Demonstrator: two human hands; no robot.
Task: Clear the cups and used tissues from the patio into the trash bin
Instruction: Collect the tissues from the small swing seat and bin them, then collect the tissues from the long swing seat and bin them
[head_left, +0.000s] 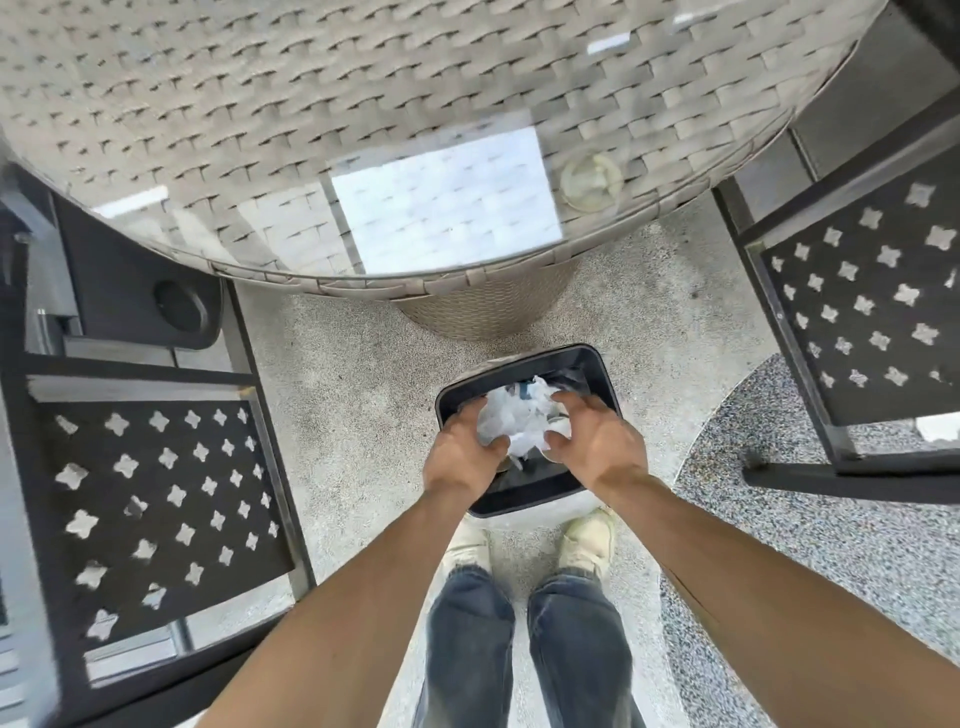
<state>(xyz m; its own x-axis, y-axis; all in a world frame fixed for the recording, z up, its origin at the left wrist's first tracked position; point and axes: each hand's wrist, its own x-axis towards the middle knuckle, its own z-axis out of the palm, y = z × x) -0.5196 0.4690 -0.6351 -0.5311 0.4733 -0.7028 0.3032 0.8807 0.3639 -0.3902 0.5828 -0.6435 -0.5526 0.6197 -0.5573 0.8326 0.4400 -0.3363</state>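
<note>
A wad of crumpled white tissues (514, 423) hangs right above the open black trash bin (597, 371), which stands on the patio floor in front of my feet. My left hand (462, 452) grips the wad from the left, thumb against the paper. From the right, my right hand (595, 441) holds it with fingers curled over the top. Something pale and rounded shows under my right fingers; I cannot tell whether it is a cup. A clear plastic cup (591, 179) stands on the round glass-topped wicker table (208, 104), near its front right edge.
Dark metal chairs with star-shaped cutouts flank me: one at the left (156, 493), one at the right (862, 312). The table's wicker base (483, 312) stands just beyond the bin. A speckled floor patch (831, 519) lies to the right.
</note>
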